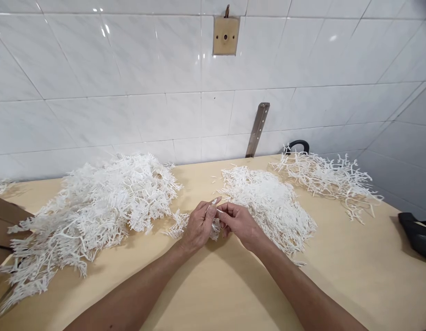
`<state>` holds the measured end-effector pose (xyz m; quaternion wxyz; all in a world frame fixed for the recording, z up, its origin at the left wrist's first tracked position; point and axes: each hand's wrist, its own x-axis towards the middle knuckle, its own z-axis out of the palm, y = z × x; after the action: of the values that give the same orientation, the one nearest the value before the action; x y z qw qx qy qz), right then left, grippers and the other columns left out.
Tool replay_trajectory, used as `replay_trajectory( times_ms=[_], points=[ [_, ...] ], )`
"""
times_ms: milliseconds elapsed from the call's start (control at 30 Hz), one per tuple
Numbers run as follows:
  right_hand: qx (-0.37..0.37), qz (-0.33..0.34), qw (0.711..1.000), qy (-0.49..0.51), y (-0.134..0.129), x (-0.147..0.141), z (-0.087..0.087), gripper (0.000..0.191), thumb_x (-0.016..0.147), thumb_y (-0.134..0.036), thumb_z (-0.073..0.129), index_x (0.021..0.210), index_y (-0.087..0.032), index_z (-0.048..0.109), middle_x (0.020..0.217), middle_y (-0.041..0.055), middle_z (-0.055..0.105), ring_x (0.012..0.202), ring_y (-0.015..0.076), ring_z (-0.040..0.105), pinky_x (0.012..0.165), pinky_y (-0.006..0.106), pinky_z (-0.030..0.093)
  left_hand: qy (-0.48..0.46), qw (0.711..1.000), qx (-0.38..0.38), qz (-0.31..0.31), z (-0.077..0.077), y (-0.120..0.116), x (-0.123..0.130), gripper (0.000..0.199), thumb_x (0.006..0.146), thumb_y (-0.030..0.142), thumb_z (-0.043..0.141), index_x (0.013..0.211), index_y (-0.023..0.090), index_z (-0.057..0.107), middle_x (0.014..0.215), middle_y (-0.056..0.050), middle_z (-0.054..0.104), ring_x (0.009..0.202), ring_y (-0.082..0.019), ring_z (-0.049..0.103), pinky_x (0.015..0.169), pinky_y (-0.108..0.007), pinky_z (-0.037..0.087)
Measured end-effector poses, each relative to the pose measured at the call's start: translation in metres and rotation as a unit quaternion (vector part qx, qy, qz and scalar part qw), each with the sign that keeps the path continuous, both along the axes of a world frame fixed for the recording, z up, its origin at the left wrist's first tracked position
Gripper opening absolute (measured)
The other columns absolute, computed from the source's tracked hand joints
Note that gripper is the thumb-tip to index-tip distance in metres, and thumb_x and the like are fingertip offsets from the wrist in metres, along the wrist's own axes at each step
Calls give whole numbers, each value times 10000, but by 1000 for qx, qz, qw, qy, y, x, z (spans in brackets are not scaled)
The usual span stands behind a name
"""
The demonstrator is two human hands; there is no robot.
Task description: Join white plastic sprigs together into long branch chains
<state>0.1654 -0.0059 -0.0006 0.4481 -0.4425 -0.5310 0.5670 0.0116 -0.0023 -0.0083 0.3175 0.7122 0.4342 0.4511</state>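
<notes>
Both hands meet at the middle of the wooden table (213,285). My left hand (199,226) is closed on a small white branched piece (215,229), part of which hangs below the fingers. With thumb and fingers pinched at the same piece, my right hand (241,224) is touching its upper part. A large heap of white branched pieces (109,197) lies to the left. Just behind and right of my right hand spreads a pile of small thin white bits (268,202). A loose white sprig (178,224) rests beside my left hand.
Bare white stems (330,177) lie tangled at the back right, before a black curved handle (298,146). A black object (417,234) sits at the right edge, a brown box (8,220) at the left. A metal strip (257,131) leans on the tiled wall (147,59).
</notes>
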Motion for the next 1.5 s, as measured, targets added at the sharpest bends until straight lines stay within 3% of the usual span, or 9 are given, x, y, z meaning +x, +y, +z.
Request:
replay_trajectory(
  times_ms=[233, 367, 500, 633, 833, 967, 1167, 1500],
  points=[
    [2, -1, 1000, 1, 0, -1, -1, 275, 795, -443, 697, 837, -172, 676, 596, -33, 581, 454, 103, 528, 433, 237, 487, 13, 1000, 17, -4, 4, -2, 1, 409, 1017, 402, 379, 1192, 218, 700, 1070, -76, 688, 1064, -195, 626, 929, -324, 488],
    [6, -28, 999, -36, 1, 1, -2, 203, 811, -380, 644, 830, -178, 661, 590, -38, 580, 447, 113, 549, 447, 250, 509, 2, 999, 38, 28, 2, 0, 2, 311, 972, 394, 496, 939, 203, 739, 923, -59, 690, 902, -180, 638, 822, -300, 497],
    [31, -47, 993, -100, 1, 3, -2, 163, 810, -352, 619, 809, -189, 635, 599, -35, 586, 464, 125, 570, 451, 250, 517, 3, 996, 50, 68, -4, 4, 0, 307, 927, 404, 564, 734, 188, 663, 799, -42, 638, 775, -163, 604, 715, -275, 475],
    [34, -62, 990, -121, 0, 6, 2, 141, 802, -332, 618, 784, -192, 616, 598, -39, 575, 470, 123, 562, 450, 250, 521, 22, 995, 68, 73, -5, 8, -3, 248, 911, 361, 580, 757, 180, 653, 868, -59, 632, 811, -166, 596, 721, -277, 465],
    [38, -64, 989, -130, 3, 10, 2, 118, 782, -296, 619, 790, -180, 637, 595, -40, 572, 488, 121, 562, 463, 251, 531, 49, 995, 79, 48, -2, 9, -4, 244, 905, 306, 566, 699, 178, 596, 775, -38, 611, 727, -150, 569, 657, -267, 434],
    [43, -53, 988, -135, 4, 10, 1, 116, 774, -296, 620, 789, -183, 642, 608, -38, 580, 490, 122, 566, 464, 254, 537, 49, 995, 74, 41, 1, 8, -4, 189, 913, 302, 560, 790, 179, 633, 790, -38, 636, 722, -146, 574, 673, -270, 449],
    [61, -44, 986, -147, 3, 11, 2, 97, 764, -270, 607, 789, -190, 656, 610, -33, 580, 491, 121, 557, 442, 241, 523, 54, 987, 146, 25, -1, 10, -6, 122, 905, 266, 587, 854, 193, 669, 909, -73, 658, 901, -192, 608, 790, -311, 484],
    [84, -34, 974, -210, 4, 13, -3, 143, 775, -251, 560, 807, -207, 692, 613, -19, 629, 488, 141, 602, 471, 247, 510, 147, 959, 243, 5, -6, 12, -9, 179, 970, 246, 498, 945, 194, 667, 909, -81, 651, 907, -204, 566, 809, -354, 484]
  ],
)
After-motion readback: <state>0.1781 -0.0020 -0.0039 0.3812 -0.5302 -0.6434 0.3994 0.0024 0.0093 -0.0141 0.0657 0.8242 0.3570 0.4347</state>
